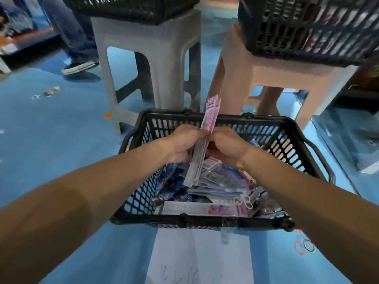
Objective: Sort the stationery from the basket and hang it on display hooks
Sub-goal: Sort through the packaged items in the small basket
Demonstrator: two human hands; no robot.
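Packets (pixel 222 180) in the near basket (pixel 205 221); behind it, a left stool (pixel 155 48) and a right stool (pixel 266 74).

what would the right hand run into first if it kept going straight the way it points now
The pink packets: the right hand points inward across the basket and pinches that bundle, with the left hand gripping it just beyond. Depth is unclear, so that order is a best guess.

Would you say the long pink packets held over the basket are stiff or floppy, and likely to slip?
The pink packets likely stay fairly stiff: they stand straight past the left hand and right hand. They look thin, so probably light. Being glossy, they may slide apart.
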